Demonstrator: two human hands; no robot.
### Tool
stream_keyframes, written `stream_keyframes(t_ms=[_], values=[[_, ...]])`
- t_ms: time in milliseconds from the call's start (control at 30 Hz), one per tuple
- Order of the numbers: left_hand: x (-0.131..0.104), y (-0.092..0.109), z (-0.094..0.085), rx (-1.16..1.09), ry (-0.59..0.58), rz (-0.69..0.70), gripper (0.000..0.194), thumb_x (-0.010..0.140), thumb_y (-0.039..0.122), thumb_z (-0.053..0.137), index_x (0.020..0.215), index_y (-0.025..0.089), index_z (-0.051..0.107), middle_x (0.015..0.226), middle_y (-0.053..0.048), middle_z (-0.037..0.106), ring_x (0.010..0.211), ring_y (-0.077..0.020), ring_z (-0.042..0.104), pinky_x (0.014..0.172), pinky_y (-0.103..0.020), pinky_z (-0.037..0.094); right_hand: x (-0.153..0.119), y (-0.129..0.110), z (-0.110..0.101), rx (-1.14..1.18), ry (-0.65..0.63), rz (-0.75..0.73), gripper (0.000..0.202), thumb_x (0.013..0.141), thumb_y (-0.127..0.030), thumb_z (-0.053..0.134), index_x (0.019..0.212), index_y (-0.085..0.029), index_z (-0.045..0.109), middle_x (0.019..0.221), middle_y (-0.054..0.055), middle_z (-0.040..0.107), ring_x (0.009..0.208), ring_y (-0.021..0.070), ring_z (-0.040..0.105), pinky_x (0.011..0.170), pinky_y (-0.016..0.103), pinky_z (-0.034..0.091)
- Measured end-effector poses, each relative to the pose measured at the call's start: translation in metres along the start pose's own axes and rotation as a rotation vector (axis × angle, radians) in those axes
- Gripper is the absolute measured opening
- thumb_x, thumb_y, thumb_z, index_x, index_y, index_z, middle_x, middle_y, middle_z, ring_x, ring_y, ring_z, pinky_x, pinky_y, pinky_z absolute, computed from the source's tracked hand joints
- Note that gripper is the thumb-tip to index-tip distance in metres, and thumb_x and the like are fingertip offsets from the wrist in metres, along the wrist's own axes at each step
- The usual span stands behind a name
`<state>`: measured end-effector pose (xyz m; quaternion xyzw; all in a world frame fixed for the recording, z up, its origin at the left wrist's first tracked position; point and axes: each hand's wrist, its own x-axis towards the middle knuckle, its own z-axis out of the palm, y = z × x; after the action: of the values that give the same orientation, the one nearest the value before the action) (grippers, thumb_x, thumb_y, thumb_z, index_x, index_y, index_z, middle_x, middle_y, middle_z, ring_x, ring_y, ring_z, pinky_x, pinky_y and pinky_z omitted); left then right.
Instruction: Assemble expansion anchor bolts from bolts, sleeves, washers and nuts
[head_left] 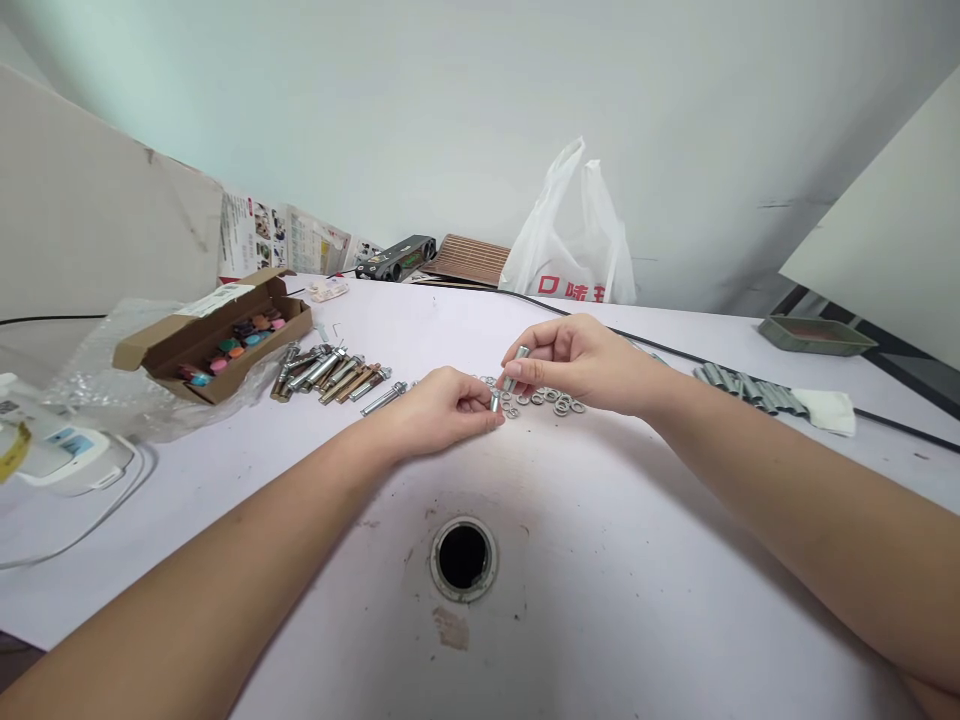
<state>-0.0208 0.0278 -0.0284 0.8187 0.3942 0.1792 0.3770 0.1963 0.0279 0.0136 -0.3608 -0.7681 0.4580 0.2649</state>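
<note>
My right hand [574,360] pinches a short shiny metal sleeve [516,368] between thumb and fingertips, tilted just above the table. Close by on its left, the closed fingers of my left hand [448,408] grip a metal bolt [495,402]; only its bright end shows, and the rest is hidden by the hand. The sleeve's lower end is near the bolt's end; whether they touch I cannot tell. Loose metal washers [561,403] lie on the table behind and beside both hands. Left of my left hand is a pile of expansion bolts [334,372].
Metal sleeves [739,388] lie at the right beside a folded white cloth [825,411]. A green tray [817,335] and black cable [675,347] are behind. An open cardboard box [165,345] stands left. The white table has a round hole [463,558] in front.
</note>
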Motion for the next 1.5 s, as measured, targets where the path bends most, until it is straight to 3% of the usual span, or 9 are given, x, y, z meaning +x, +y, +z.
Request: stream_keyframes(t_ms=[133, 333, 500, 700, 1067, 1167, 1267, 1367, 1500], values=[[0.001, -0.002, -0.001, 0.017, 0.003, 0.002, 0.037, 0.082, 0.045, 0.056, 0.066, 0.014, 0.045, 0.06, 0.003, 0.033, 0.055, -0.0074, 0.029, 0.049, -0.022, 0.023, 0.0, 0.002, 0.0, -0.213, -0.012, -0.057, 0.037, 0.09, -0.044, 0.053, 0.112, -0.016, 0.063, 0.069, 0.001, 0.055, 0.055, 0.0072, 0.04, 0.048, 0.02, 0.031], [0.001, -0.002, 0.0, 0.01, -0.011, 0.035, 0.032, 0.083, 0.043, 0.055, 0.071, 0.014, 0.051, 0.06, 0.003, 0.033, 0.055, -0.0077, 0.03, 0.049, -0.022, 0.024, -0.001, -0.002, 0.007, -0.579, -0.145, -0.196, 0.032, 0.094, -0.026, 0.041, 0.117, -0.018, 0.063, 0.086, 0.003, 0.063, 0.074, 0.0113, 0.051, 0.07, 0.024, 0.038], [0.001, -0.002, -0.001, 0.04, -0.007, 0.006, 0.033, 0.082, 0.045, 0.056, 0.073, 0.014, 0.056, 0.061, 0.003, 0.037, 0.056, -0.0077, 0.033, 0.05, -0.022, 0.026, -0.001, -0.001, 0.012, -0.504, 0.002, -0.127, 0.023, 0.089, -0.032, 0.053, 0.103, -0.015, 0.06, 0.083, 0.003, 0.063, 0.072, 0.011, 0.054, 0.065, 0.023, 0.039], [0.001, -0.003, -0.001, 0.066, -0.003, -0.016, 0.035, 0.081, 0.048, 0.056, 0.078, 0.014, 0.061, 0.061, 0.002, 0.04, 0.056, -0.0087, 0.035, 0.049, -0.023, 0.027, -0.001, -0.007, 0.009, -0.448, 0.019, -0.178, 0.013, 0.083, -0.025, 0.058, 0.087, -0.014, 0.063, 0.087, 0.002, 0.066, 0.078, 0.0104, 0.058, 0.07, 0.023, 0.045], [0.001, 0.0, -0.001, 0.032, 0.009, 0.003, 0.03, 0.079, 0.043, 0.058, 0.071, 0.013, 0.058, 0.059, 0.002, 0.039, 0.054, -0.0075, 0.032, 0.048, -0.021, 0.025, 0.003, -0.003, 0.019, -0.429, 0.007, -0.166, 0.023, 0.083, -0.034, 0.06, 0.092, -0.016, 0.07, 0.076, 0.001, 0.065, 0.069, 0.0095, 0.055, 0.063, 0.023, 0.043], [0.001, 0.0, 0.0, 0.045, 0.021, 0.0, 0.029, 0.078, 0.04, 0.059, 0.067, 0.013, 0.055, 0.057, 0.003, 0.039, 0.053, -0.0069, 0.032, 0.048, -0.021, 0.025, 0.005, -0.001, 0.02, -0.382, 0.011, -0.157, 0.034, 0.083, -0.038, 0.061, 0.106, -0.013, 0.067, 0.075, 0.002, 0.063, 0.068, 0.01, 0.055, 0.062, 0.023, 0.043], [0.0, 0.001, -0.001, 0.037, 0.016, -0.006, 0.032, 0.079, 0.043, 0.059, 0.068, 0.013, 0.055, 0.057, 0.003, 0.039, 0.053, -0.007, 0.033, 0.048, -0.021, 0.026, 0.004, -0.005, 0.01, -0.345, 0.074, -0.136, 0.049, 0.082, -0.042, 0.063, 0.121, -0.012, 0.06, 0.081, 0.005, 0.065, 0.07, 0.0114, 0.057, 0.062, 0.023, 0.044], [0.0, 0.002, -0.001, 0.028, 0.001, -0.014, 0.033, 0.079, 0.045, 0.058, 0.074, 0.012, 0.061, 0.062, 0.001, 0.046, 0.057, -0.0086, 0.041, 0.051, -0.021, 0.031, 0.001, -0.007, -0.005, -0.445, 0.187, -0.074, 0.04, 0.083, -0.044, 0.06, 0.11, -0.014, 0.064, 0.077, 0.005, 0.063, 0.064, 0.0113, 0.055, 0.056, 0.023, 0.04], [0.001, 0.001, 0.0, 0.04, -0.01, -0.052, 0.03, 0.078, 0.043, 0.059, 0.081, 0.014, 0.065, 0.068, -0.001, 0.058, 0.063, -0.0115, 0.051, 0.055, -0.022, 0.037, 0.001, 0.008, -0.013, -0.621, 0.034, 0.112, 0.028, 0.081, -0.041, 0.059, 0.093, -0.017, 0.068, 0.071, 0.003, 0.062, 0.059, 0.0101, 0.052, 0.053, 0.023, 0.035]])
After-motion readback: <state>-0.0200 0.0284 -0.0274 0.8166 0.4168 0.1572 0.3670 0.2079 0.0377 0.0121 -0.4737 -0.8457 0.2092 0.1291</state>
